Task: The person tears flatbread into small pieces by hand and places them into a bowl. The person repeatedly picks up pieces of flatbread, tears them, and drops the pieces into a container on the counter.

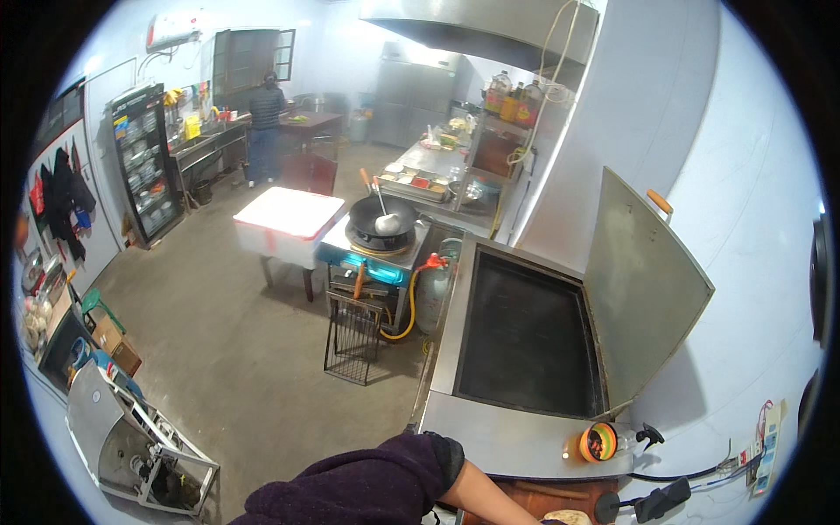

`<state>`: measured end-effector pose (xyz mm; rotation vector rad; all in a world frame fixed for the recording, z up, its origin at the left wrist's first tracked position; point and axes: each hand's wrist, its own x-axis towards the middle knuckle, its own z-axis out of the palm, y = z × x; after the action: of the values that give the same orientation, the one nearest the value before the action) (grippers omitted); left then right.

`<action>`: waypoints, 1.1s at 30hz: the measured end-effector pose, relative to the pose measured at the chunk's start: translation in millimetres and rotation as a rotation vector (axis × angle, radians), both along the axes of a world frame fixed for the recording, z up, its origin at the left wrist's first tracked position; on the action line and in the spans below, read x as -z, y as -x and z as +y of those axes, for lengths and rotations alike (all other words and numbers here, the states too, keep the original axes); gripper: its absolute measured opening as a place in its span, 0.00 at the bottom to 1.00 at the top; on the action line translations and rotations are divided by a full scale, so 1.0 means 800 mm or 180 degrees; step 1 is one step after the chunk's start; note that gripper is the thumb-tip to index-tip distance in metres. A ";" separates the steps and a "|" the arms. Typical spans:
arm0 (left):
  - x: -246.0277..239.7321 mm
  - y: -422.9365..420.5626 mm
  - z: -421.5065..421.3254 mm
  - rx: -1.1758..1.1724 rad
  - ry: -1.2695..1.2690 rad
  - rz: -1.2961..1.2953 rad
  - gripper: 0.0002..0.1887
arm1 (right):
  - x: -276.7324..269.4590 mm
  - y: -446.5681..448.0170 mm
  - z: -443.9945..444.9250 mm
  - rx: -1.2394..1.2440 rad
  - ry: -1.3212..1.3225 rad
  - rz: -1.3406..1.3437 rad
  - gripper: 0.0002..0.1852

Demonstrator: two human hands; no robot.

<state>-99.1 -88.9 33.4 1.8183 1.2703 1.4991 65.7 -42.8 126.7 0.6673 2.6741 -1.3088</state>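
Both of my hands are out of view. A bare forearm [495, 493] under a dark purple sleeve [367, 476] reaches from the lower left to the bottom edge, where the picture cuts it off. Beside it, a round pale flatbread or piece of dough [567, 518] shows partly on a reddish-brown wooden surface [476, 518]. A wooden stick like a rolling pin [548, 489] lies just above. Before me stands a steel-framed griddle [531, 335] with a dark flat plate, its metal lid [646, 289] raised against the wall.
An orange striped cup [598, 442] and a spray bottle [646, 436] stand on the steel ledge [499, 426]. Farther off are a wok [367, 211] with a ladle, a gas cylinder [434, 298], a wire rack [351, 341] and a white foam box [282, 230]. A person [265, 125] stands by the far counter.
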 end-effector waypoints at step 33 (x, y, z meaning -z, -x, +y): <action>-0.093 -0.001 -0.023 -0.0464 0.1818 -0.1533 0.15 | 0.035 0.008 -0.010 0.1189 0.1629 0.1264 0.13</action>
<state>-98.1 -107.3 108.0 0.9533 1.4070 1.3466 59.5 -51.1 98.7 0.9365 2.3589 -2.3296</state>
